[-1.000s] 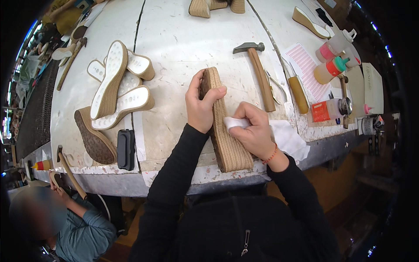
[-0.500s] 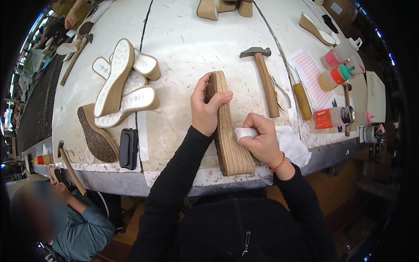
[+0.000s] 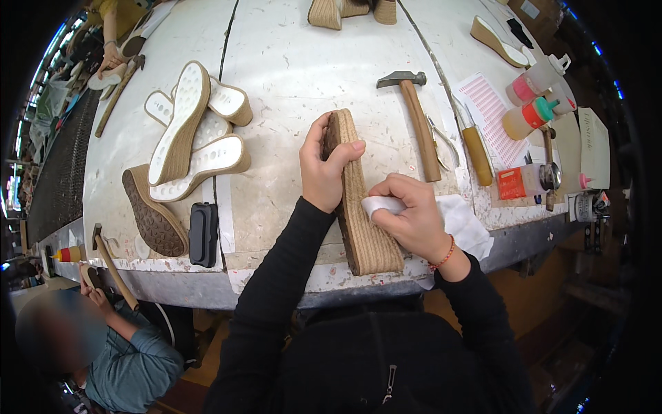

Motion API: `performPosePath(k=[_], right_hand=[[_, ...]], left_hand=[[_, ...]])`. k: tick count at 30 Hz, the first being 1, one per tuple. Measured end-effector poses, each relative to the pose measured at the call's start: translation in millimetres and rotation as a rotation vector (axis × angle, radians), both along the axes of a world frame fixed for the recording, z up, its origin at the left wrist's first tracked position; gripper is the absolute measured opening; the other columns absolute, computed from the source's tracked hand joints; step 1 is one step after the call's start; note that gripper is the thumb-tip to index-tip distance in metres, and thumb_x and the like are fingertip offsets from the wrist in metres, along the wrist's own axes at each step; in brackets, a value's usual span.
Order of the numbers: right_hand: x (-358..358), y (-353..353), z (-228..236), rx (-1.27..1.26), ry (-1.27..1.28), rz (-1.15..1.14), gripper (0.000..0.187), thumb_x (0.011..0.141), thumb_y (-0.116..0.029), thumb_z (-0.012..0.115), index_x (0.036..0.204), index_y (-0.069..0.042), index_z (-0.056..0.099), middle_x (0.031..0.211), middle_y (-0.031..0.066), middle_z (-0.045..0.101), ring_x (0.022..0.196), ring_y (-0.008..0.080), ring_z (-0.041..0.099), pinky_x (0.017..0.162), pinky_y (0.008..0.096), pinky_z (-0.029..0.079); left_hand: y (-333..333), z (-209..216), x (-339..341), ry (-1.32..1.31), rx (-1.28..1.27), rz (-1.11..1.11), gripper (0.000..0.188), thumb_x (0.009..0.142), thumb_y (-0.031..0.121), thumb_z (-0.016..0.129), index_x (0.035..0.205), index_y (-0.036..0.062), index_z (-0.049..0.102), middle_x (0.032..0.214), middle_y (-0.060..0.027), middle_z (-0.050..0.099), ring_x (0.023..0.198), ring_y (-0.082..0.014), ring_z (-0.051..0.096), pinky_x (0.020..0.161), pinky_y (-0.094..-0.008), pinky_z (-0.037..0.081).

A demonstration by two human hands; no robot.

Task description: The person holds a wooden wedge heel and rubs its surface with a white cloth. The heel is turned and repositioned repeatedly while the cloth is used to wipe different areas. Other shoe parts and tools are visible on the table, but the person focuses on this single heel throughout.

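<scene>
A rope-wrapped wedge shoe sole (image 3: 369, 231) stands on its side near the table's front edge, its woven face turned up and to the right. My left hand (image 3: 327, 165) is closed round its narrow upper end, thumb across the rope side. In my right hand (image 3: 414, 215), a white cloth (image 3: 463, 224) is pinched; a wad of it touches the sole's rope side. The rest of the cloth trails onto the table beyond my wrist. The brown tread of the sole shows only as a strip along its left edge.
Several wedge soles (image 3: 181, 127) lie piled at left, near a black case (image 3: 203, 234). A hammer (image 3: 417, 124), pliers (image 3: 441, 145), a wooden-handled tool (image 3: 477, 155) and glue bottles (image 3: 531, 119) sit at right. A co-worker (image 3: 124, 352) sits at lower left; another person's hand (image 3: 110, 58) is upper left.
My right hand has slid slightly up and left along the sole with the cloth. My left hand keeps its hold. At far upper left, another person's hand has come down to a sole.
</scene>
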State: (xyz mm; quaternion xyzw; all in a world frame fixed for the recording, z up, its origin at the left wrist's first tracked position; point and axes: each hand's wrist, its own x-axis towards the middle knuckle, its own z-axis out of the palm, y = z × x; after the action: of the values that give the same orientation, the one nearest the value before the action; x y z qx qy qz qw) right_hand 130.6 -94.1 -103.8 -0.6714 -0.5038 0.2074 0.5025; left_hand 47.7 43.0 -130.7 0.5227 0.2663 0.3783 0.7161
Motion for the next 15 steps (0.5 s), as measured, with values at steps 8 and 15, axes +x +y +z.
performPosePath(k=[8,15], right_hand=[[-0.5,-4.0,1.0,-0.166,0.310,-0.032,0.008,0.076,-0.005,0.064,0.077,0.003,0.064,0.066,0.0058,0.060,0.057,0.0100,0.051,0.053,0.0243,0.040],[-6.7,1.5,-7.0,0.004,0.028,-0.072,0.010,0.079,-0.005,0.063,0.076,0.004,0.062,0.065,0.0062,0.057,0.057,0.0105,0.050,0.053,0.0245,0.040]], left_hand=[[-1.8,3.2,-0.2,-0.010,-0.011,-0.003,0.057,0.070,0.015,0.068,0.118,-0.0096,0.048,0.092,-0.0086,0.058,0.080,-0.0129,0.054,0.073,-0.0253,0.046],[-1.2,2.5,-1.1,-0.009,-0.016,0.017,0.058,0.071,0.015,0.068,0.119,-0.0103,0.048,0.090,-0.0084,0.058,0.079,-0.0131,0.055,0.073,-0.0252,0.046]])
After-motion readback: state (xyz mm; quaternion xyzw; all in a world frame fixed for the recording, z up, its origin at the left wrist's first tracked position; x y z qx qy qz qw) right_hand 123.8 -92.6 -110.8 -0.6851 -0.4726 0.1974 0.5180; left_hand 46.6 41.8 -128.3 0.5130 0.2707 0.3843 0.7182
